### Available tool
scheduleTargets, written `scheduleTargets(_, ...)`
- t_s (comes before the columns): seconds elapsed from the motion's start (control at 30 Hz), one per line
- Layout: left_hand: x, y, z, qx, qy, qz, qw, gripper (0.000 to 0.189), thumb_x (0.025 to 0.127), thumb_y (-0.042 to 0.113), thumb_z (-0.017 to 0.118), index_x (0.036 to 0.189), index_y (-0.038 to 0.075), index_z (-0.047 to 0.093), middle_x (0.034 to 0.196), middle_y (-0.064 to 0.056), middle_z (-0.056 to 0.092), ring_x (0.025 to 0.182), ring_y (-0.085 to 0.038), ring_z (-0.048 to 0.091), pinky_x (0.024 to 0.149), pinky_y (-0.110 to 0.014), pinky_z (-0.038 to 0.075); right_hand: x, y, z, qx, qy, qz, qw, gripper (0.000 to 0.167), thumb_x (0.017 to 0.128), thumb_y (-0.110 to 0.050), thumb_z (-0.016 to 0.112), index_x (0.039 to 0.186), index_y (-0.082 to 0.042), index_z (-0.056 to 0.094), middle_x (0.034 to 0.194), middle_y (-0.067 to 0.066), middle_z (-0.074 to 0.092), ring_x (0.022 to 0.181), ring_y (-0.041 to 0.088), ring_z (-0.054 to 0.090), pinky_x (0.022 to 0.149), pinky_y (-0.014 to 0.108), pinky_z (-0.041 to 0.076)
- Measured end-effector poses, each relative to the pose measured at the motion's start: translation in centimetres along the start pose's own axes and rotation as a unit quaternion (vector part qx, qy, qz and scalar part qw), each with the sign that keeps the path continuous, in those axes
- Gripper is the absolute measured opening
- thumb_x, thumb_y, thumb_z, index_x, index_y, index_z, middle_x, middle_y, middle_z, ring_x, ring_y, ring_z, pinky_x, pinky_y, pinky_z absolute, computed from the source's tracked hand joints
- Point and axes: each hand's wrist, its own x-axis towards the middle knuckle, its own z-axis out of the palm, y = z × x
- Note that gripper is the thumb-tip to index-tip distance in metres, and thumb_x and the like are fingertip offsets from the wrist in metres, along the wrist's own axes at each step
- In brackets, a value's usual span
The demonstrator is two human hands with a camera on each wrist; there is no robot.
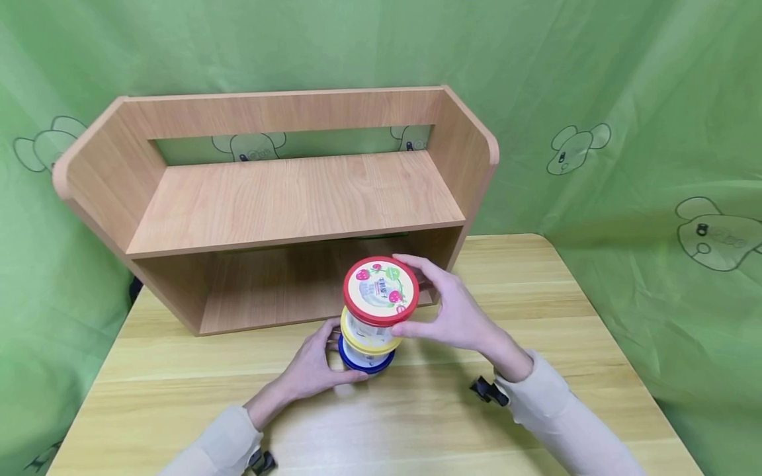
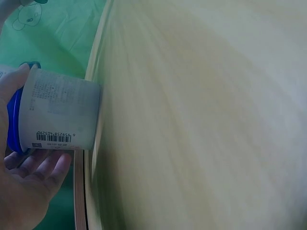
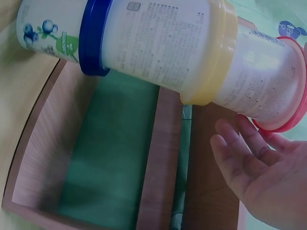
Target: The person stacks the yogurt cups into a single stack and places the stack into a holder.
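Three white plastic food tubs stand stacked in front of the shelf. The top tub has a red lid printed with strawberries, the middle tub a yellow lid, and the bottom tub a blue lid, its base right at the tabletop. My left hand holds the blue-lidded tub near its lid, thumb on the near side and fingers round the far side. Higher up, my right hand grips the red-lidded tub at its lid between thumb and fingers. In the right wrist view blueberries show on the bottom tub.
A two-level wooden shelf with raised side panels stands at the back of the wooden table, just behind the tubs. Green curtain with cartoon mouse outlines hangs behind and beside the table.
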Motion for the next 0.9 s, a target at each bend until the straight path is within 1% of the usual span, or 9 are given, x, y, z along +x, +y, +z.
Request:
scheduleTargets(0.13,0.1,0.0,0.0,0.001,0.000,0.002,1.0000,0.094,0.073,0.037,0.098,0.149,0.014,0.048,0.128,-0.001,0.068,0.113,-0.015,0.068,0.105,-0.042,0.060,-0.2,-0.2,-0.7,-0.024,0.016,-0.008,0.9995,0.102,0.071,-0.017,0.098,0.158,-0.018,0.044,0.140,0.005,0.066,0.118,0.018,0.065,0.096,0.027,0.058)
scheduleTargets(0.23,0.1,0.0,0.0,0.003,0.000,0.000,1.0000,0.094,0.072,0.036,0.098,0.149,0.013,0.048,0.128,-0.002,0.068,0.113,-0.015,0.068,0.104,-0.040,0.060,-0.3,-0.4,-1.4,-0.024,0.038,-0.022,0.9988,0.099,0.071,-0.012,0.096,0.157,-0.019,0.047,0.140,0.005,0.067,0.121,0.017,0.066,0.100,0.029,0.056)
scheduleTargets(0.4,0.0,0.1,0.0,0.004,0.000,-0.003,1.0000,0.095,0.072,0.035,0.098,0.149,0.013,0.048,0.127,-0.001,0.068,0.113,-0.015,0.068,0.105,-0.040,0.059,-0.4,-0.4,-2.7,-0.030,0.082,-0.053,0.9947,0.093,0.071,-0.004,0.094,0.153,-0.015,0.051,0.137,0.008,0.070,0.123,0.011,0.066,0.100,0.026,0.057)
scheduleTargets(0.57,0.0,0.0,0.0,0.004,0.001,-0.003,1.0000,0.095,0.073,0.037,0.098,0.150,0.014,0.047,0.128,-0.001,0.067,0.113,-0.015,0.067,0.106,-0.046,0.059,-0.4,0.0,-3.8,-0.045,0.136,-0.093,0.9853,0.087,0.069,0.005,0.090,0.148,-0.008,0.057,0.128,0.016,0.072,0.119,0.008,0.066,0.094,0.021,0.058)
scheduleTargets(0.67,0.0,-0.1,0.0,0.003,0.001,-0.002,1.0000,0.096,0.073,0.038,0.098,0.150,0.015,0.047,0.129,-0.001,0.067,0.114,-0.015,0.067,0.106,-0.046,0.059,-0.4,0.2,-4.5,-0.048,0.164,-0.115,0.9787,0.084,0.067,0.008,0.089,0.145,-0.003,0.059,0.126,0.017,0.073,0.117,0.007,0.067,0.092,0.019,0.058)
scheduleTargets(0.8,-0.1,-0.1,0.0,0.002,0.001,0.000,1.0000,0.096,0.073,0.038,0.098,0.151,0.014,0.046,0.129,-0.001,0.067,0.114,-0.016,0.067,0.106,-0.046,0.059,-0.2,0.2,-5.4,-0.054,0.193,-0.144,0.9690,0.079,0.067,0.008,0.087,0.141,0.003,0.061,0.124,0.016,0.074,0.115,0.008,0.069,0.092,0.017,0.058)
scheduleTargets(0.9,-0.1,-0.1,0.0,0.002,0.000,0.001,1.0000,0.096,0.073,0.038,0.098,0.151,0.014,0.046,0.130,-0.002,0.067,0.115,-0.016,0.067,0.106,-0.046,0.059,0.1,0.1,-6.0,-0.060,0.213,-0.160,0.9619,0.075,0.069,0.005,0.086,0.140,0.004,0.063,0.122,0.017,0.075,0.113,0.009,0.070,0.092,0.017,0.058)
